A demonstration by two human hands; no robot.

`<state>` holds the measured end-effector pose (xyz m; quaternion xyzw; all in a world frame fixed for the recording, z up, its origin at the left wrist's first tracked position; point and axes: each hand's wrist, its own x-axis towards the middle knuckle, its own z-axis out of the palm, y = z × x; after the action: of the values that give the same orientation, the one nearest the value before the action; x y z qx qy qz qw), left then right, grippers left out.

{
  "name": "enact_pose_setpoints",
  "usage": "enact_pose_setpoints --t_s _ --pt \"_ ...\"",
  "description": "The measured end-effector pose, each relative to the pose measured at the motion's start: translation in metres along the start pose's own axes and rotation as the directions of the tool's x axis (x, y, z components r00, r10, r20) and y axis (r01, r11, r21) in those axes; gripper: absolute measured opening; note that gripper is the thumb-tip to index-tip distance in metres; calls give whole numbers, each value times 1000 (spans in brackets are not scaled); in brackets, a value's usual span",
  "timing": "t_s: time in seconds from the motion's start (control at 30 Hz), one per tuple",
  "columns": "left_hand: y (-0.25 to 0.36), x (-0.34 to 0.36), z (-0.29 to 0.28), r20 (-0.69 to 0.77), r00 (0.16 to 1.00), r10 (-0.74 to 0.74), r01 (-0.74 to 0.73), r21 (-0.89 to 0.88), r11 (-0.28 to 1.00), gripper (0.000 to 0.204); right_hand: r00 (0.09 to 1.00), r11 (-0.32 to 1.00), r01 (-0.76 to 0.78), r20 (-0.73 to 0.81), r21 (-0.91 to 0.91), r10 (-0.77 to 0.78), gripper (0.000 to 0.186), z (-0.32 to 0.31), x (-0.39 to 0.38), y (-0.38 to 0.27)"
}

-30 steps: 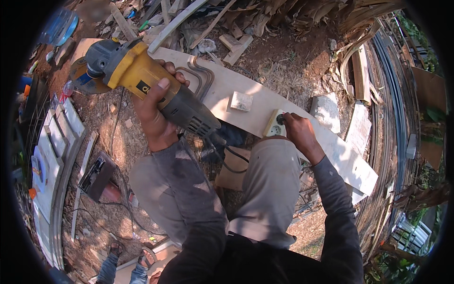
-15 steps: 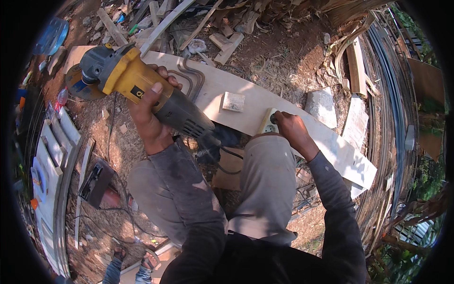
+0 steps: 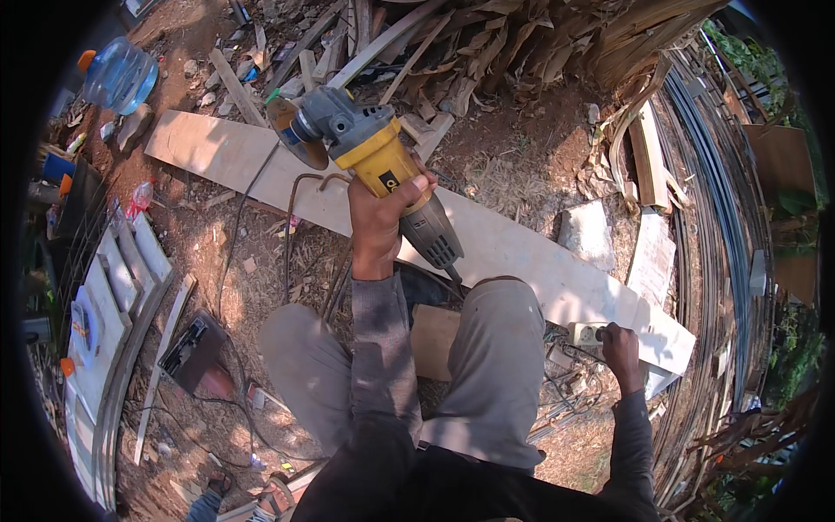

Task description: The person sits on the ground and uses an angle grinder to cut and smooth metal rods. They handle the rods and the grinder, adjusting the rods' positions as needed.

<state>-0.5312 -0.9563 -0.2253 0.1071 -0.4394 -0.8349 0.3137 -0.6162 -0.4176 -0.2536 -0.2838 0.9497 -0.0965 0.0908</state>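
Note:
My left hand (image 3: 383, 217) is wrapped round the body of a yellow and grey angle grinder (image 3: 376, 150), raised over a long pale board (image 3: 509, 235). The grinder's round disc (image 3: 294, 132) points up and to the left, and its cord runs down from the rear end by my knee. At the board's right part, my right hand (image 3: 622, 355) is closed on the end of a pale power strip (image 3: 584, 333). Something dark shows at the fingertips there; whether it is a plug I cannot tell.
Curved boards (image 3: 113, 348) are stacked at the left, near a dark box (image 3: 193, 355) with trailing cords. A blue water jug (image 3: 122, 74) lies at the upper left. Scrap wood (image 3: 322, 52) litters the far ground. Long rods (image 3: 726, 217) line the right. Another person's foot (image 3: 277, 496) shows below.
The grinder in my left hand has moved right and turned more upright. My right hand has carried the power strip from beside my knee rightward and nearer. The small wood block is no longer visible.

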Motion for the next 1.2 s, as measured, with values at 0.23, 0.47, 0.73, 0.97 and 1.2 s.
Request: enact_pose_setpoints --t_s 0.23,0.47,0.73,0.97,1.2 --pt "-60 -4 70 106 984 -142 136 65 989 43 941 937 -265 153 -226 303 25 -14 -92 -3" --pt "-67 -3 124 191 972 -138 120 104 987 38 947 746 181 -319 640 44 77 -87 95 -192" --pt "-54 -5 71 275 955 -115 -89 633 769 65 983 450 152 -182 880 23 75 -22 178 -251" --pt "-116 -67 -89 -743 635 212 772 604 -198 89 990 101 -24 10 995 139 60 6 168 -223" --pt "-102 -76 -143 -498 867 -4 498 867 6 61 983 10 84 -84 996 161 51 -16 169 -217"
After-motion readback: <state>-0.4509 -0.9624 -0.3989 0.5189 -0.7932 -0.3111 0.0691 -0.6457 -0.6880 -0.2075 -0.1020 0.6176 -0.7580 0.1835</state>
